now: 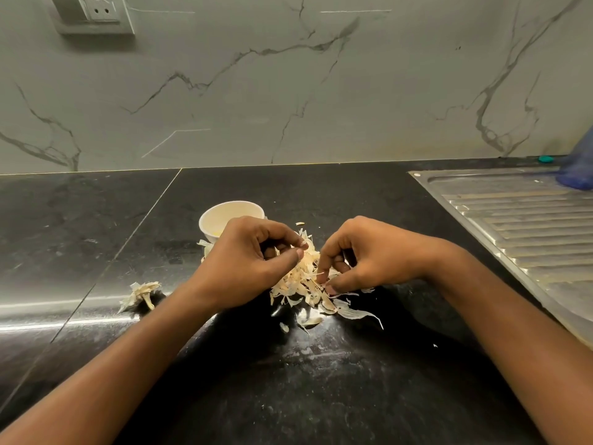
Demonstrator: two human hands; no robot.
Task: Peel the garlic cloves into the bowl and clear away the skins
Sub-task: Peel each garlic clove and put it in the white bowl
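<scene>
A pile of pale garlic skins [300, 284] lies on the black counter between my hands. My left hand [247, 264] hovers over the pile's left side, thumb and forefinger pinching skins at the top. My right hand [362, 255] reaches in from the right, its fingertips curled down and pinching skins at the pile's right edge. Behind my left hand stands a small white bowl [224, 216], partly hidden by the hand, with something pale yellow at its bottom. A separate garlic stem remnant with skins [142, 293] lies to the left.
A steel sink drainboard [519, 226] takes up the right side. A blue object [577, 168] and a small teal cap [545, 159] sit at its far corner. A marble backsplash with a wall socket [96, 11] rises behind the counter [288, 380].
</scene>
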